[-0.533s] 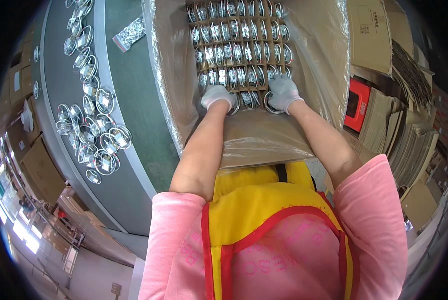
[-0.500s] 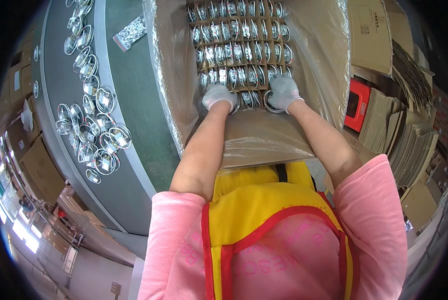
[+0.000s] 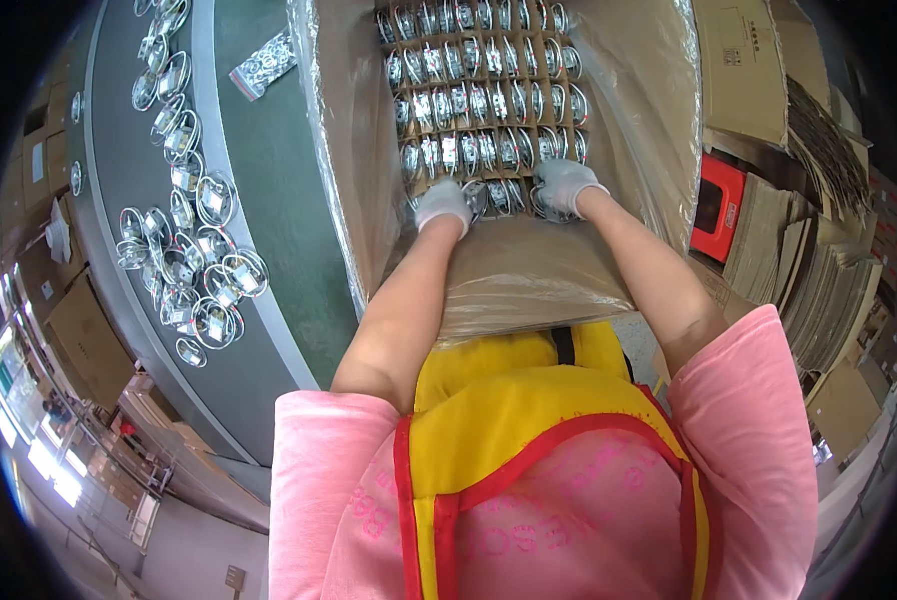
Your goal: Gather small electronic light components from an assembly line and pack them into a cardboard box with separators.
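Since half a second ago nothing has shifted: your gloved left hand [image 3: 442,203] and right hand [image 3: 565,185] remain curled on the near row of metal rings [image 3: 498,195] in the lined box [image 3: 348,150], whether gripping, I cannot tell.

A long desk [image 3: 268,200] with a dark green top and a grey edge runs along the left. Loose shiny metal rings [image 3: 193,270] with small tags lie in a heap near its edge, with more strung out toward the far end. A small clear bag of parts [image 3: 265,67] lies apart on the green. A large plastic-lined cardboard box [image 3: 343,150] stands just beside the desk.
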Tool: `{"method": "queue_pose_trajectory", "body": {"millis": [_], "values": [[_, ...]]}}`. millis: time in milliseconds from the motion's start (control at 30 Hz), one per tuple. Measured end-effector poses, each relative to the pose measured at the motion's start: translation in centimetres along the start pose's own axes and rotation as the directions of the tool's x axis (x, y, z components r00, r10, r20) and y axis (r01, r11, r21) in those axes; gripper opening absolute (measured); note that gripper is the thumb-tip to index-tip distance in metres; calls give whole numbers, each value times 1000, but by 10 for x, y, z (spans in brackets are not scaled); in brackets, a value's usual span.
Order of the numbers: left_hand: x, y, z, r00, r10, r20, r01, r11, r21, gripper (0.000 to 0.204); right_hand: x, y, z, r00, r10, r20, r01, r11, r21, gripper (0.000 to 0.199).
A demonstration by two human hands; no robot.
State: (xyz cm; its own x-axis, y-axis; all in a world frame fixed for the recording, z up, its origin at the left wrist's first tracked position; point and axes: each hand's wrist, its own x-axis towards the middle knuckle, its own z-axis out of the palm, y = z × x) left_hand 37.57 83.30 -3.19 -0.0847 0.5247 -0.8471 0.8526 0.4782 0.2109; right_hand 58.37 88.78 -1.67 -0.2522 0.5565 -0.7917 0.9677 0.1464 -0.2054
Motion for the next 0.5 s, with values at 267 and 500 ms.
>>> {"method": "queue_pose_trajectory", "body": {"millis": [267, 500], "values": [[22, -16, 5, 946, 55, 319, -75, 996, 50, 47, -2, 4, -17, 996, 60, -60, -49, 982, 183, 39], [28, -25, -4, 929, 83, 361, 39, 947, -318, 20, 4, 13, -11, 997, -30, -77, 45, 978, 203, 29]]}}
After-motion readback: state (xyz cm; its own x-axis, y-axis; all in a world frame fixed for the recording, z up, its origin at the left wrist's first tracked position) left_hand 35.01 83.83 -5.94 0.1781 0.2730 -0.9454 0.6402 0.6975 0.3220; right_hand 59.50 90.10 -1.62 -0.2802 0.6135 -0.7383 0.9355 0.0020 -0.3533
